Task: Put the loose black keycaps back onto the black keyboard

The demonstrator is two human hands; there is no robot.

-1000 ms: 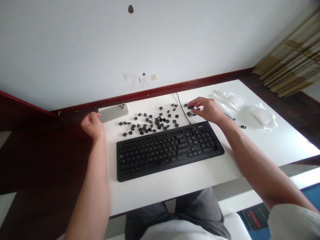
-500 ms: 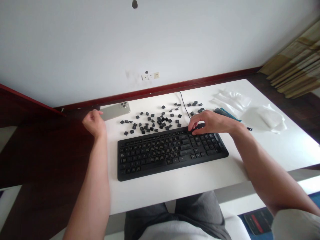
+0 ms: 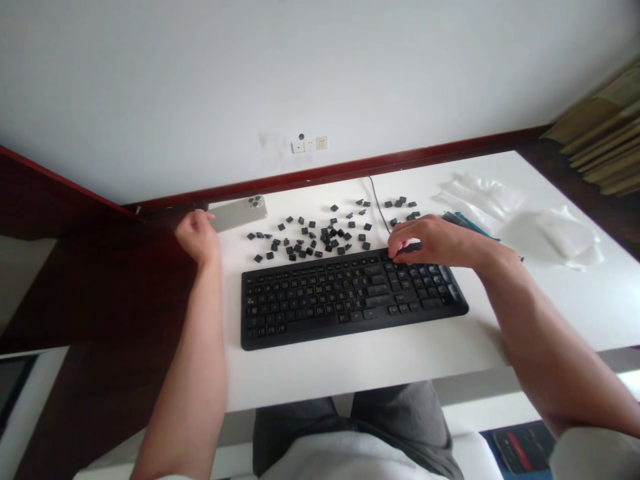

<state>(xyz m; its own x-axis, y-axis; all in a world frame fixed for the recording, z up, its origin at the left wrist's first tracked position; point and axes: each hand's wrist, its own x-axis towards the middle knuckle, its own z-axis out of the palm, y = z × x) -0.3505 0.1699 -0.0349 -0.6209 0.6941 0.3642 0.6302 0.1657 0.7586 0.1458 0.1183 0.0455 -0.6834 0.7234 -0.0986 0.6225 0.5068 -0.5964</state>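
A black keyboard (image 3: 320, 300) lies on the white table, and many of its key positions look bare of caps. Over its top edge, right of the middle, my right hand (image 3: 425, 241) is bent down with curled fingers touching the upper row of keys. What those fingertips pinch, if anything, is hidden. My left hand (image 3: 197, 233) is a closed fist beside the phone (image 3: 237, 213) at the table's left edge; its inside does not show. Behind the keyboard several loose black keycaps (image 3: 330, 235) are scattered.
A dark cable (image 3: 380, 203) runs back from the keyboard. Clear plastic wrapping (image 3: 565, 237) and a blue-edged packet (image 3: 473, 225) lie at the right. Behind the table stands a wall with sockets (image 3: 310, 144). The white table's (image 3: 360, 360) front edge is close to my lap.
The view has shifted slightly. My right hand's fingers have curled in more and press down at the keyboard's top row. My left fist stays by the phone.
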